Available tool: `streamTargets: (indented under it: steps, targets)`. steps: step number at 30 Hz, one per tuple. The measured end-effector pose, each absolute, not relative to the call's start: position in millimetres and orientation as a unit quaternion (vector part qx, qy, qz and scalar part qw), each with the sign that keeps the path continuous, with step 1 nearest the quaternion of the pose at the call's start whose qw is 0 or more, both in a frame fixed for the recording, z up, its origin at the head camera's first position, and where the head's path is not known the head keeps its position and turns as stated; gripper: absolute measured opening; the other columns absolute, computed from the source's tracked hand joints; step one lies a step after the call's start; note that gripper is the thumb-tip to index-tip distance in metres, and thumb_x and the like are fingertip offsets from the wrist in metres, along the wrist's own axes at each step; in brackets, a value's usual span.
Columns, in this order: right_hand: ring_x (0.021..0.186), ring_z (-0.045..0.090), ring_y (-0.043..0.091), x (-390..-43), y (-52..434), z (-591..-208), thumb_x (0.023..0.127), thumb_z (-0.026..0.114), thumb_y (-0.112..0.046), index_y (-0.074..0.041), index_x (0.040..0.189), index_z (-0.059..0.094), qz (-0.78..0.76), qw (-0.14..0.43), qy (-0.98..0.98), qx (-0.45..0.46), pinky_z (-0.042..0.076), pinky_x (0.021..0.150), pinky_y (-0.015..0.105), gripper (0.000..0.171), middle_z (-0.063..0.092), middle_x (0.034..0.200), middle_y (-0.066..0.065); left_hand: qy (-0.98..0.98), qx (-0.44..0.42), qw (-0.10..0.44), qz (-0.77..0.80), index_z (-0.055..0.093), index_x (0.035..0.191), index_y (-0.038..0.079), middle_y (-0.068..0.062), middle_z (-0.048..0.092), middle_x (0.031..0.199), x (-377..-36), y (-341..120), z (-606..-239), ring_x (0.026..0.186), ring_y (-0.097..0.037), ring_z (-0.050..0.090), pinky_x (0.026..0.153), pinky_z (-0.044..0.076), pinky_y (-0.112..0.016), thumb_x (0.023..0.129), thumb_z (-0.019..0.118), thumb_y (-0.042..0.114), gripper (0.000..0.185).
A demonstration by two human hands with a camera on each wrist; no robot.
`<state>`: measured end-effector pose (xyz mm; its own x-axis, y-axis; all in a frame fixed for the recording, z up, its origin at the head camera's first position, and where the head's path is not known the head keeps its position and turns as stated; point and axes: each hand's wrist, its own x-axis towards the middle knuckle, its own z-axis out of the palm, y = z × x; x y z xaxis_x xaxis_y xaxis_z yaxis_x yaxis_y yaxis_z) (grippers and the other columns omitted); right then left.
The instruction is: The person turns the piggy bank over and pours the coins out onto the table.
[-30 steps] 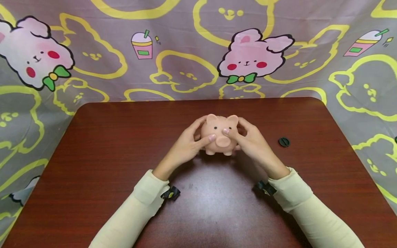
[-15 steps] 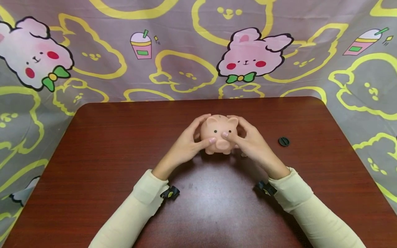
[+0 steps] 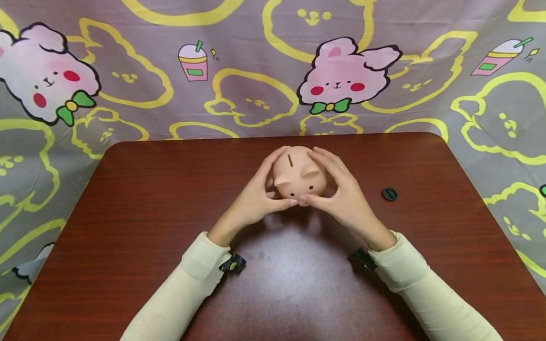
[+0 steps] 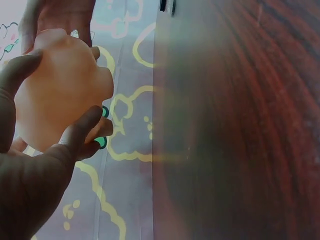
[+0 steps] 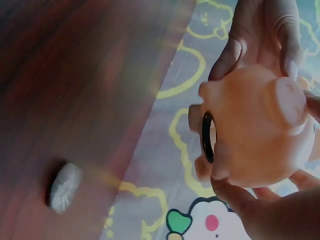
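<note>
Both my hands hold a pink piggy bank (image 3: 298,173) above the table, its snout tipped down and the coin slot on its back facing up. My left hand (image 3: 253,196) grips one side, with the thumb at the face. On the other side my right hand (image 3: 350,201) grips it, its thumb by the snout. In the right wrist view, a black-rimmed hole (image 5: 208,137) opens in the belly between the stubby feet. A silver, coin-like disc (image 5: 66,188) lies on the table below; in the head view it is hidden.
A round black plug (image 3: 390,194) with a bar across it lies on the brown table (image 3: 128,227), right of my right hand. Behind the table hangs a patterned cloth (image 3: 247,42) with cartoon rabbits.
The piggy bank has tipped forward, face downward, bringing its slot into view. A small shiny thing showed by my right hand half a second ago; the head view now hides it.
</note>
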<state>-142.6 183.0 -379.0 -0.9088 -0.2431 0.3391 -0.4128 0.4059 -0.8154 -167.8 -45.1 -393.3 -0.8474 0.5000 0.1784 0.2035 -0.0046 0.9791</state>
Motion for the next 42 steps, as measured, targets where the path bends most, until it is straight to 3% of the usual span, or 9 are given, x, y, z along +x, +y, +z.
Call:
streamTargets:
  steps: [8, 18, 20, 23, 27, 28, 35, 42]
  targets:
    - [0.153, 0.037, 0.03, -135.9, 174.1, -374.5, 0.074, 0.093, -0.002, -0.012, 0.152, 0.055, 0.457, 0.148, -0.84, 0.252, 0.036, 0.118, 0.052, 0.087, 0.041, 0.165, 0.011, 0.711, 0.26, 0.098, 0.646, 0.015, 0.167, 0.032, 0.006, 0.023, 0.171, -167.7, -44.0, -398.8, 0.144, -0.027, 0.047, 0.101, 0.057, -0.036, 0.081, 0.086, -0.006, 0.118]
    - [0.153, 0.038, 0.028, -135.6, 173.5, -372.5, 0.075, 0.093, -0.003, -0.013, 0.151, 0.056, 0.461, 0.149, -0.839, 0.246, 0.037, 0.117, 0.052, 0.086, 0.042, 0.164, 0.008, 0.718, 0.245, 0.092, 0.646, 0.015, 0.167, 0.031, 0.003, 0.023, 0.17, -165.9, -43.6, -397.4, 0.137, -0.032, 0.054, 0.098, 0.059, -0.039, 0.081, 0.086, -0.004, 0.117]
    - [0.152, 0.038, 0.024, -136.5, 174.7, -372.2, 0.076, 0.093, -0.004, -0.016, 0.153, 0.055, 0.487, 0.129, -0.833, 0.228, 0.036, 0.119, 0.049, 0.086, 0.043, 0.164, 0.005, 0.71, 0.242, 0.088, 0.655, 0.017, 0.167, 0.031, 0.004, 0.025, 0.17, -165.3, -44.1, -397.2, 0.136, -0.033, 0.056, 0.097, 0.06, -0.039, 0.081, 0.085, -0.005, 0.115]
    - [0.149, 0.04, 0.016, -137.9, 177.1, -372.2, 0.082, 0.09, -0.007, -0.021, 0.155, 0.052, 0.533, 0.085, -0.822, 0.18, 0.039, 0.118, 0.036, 0.083, 0.046, 0.16, -0.001, 0.698, 0.235, 0.078, 0.672, 0.022, 0.165, 0.033, 0.004, 0.028, 0.168, -164.4, -43.8, -396.2, 0.133, -0.033, 0.059, 0.093, 0.061, -0.04, 0.082, 0.084, -0.006, 0.11]
    - [0.137, 0.051, 0.013, -140.2, 178.3, -372.3, 0.09, 0.081, -0.005, -0.022, 0.156, 0.049, 0.611, 0.02, -0.781, 0.128, 0.05, 0.103, 0.019, 0.075, 0.053, 0.151, 0.0, 0.688, 0.222, 0.061, 0.688, 0.031, 0.163, 0.03, 0.003, 0.036, 0.164, -163.6, -42.3, -393.2, 0.13, -0.03, 0.061, 0.091, 0.062, -0.04, 0.083, 0.084, -0.004, 0.101]
    - [0.132, 0.055, 0.014, -141.1, 178.7, -372.4, 0.092, 0.078, -0.005, -0.022, 0.157, 0.048, 0.63, 0.006, -0.767, 0.122, 0.054, 0.096, 0.019, 0.074, 0.053, 0.15, 0.0, 0.689, 0.219, 0.055, 0.689, 0.034, 0.162, 0.029, 0.002, 0.038, 0.163, -163.4, -41.9, -392.0, 0.129, -0.029, 0.061, 0.09, 0.063, -0.04, 0.084, 0.084, -0.004, 0.098]
    - [0.123, 0.062, 0.014, -147.1, 183.3, -373.2, 0.1, 0.068, -0.01, -0.024, 0.16, 0.041, 0.706, -0.096, -0.696, 0.094, 0.06, 0.092, 0.026, 0.067, 0.047, 0.157, 0.005, 0.757, 0.2, -0.012, 0.622, 0.049, 0.156, 0.027, 0.002, 0.045, 0.158, -160.9, -42.3, -380.3, 0.124, -0.023, 0.062, 0.084, 0.062, -0.035, 0.085, 0.088, 0.013, 0.082]
    - [0.114, 0.067, 0.012, -152.7, 187.2, -375.6, 0.105, 0.055, -0.004, -0.015, 0.164, 0.028, 0.749, -0.189, -0.63, 0.076, 0.062, 0.092, 0.036, 0.066, 0.034, 0.161, 0.009, 0.838, 0.191, -0.046, 0.509, 0.055, 0.152, 0.019, -0.007, 0.047, 0.159, -157.7, -42.4, -361.9, 0.146, -0.023, 0.046, 0.112, 0.048, -0.047, 0.086, 0.088, 0.026, 0.074]
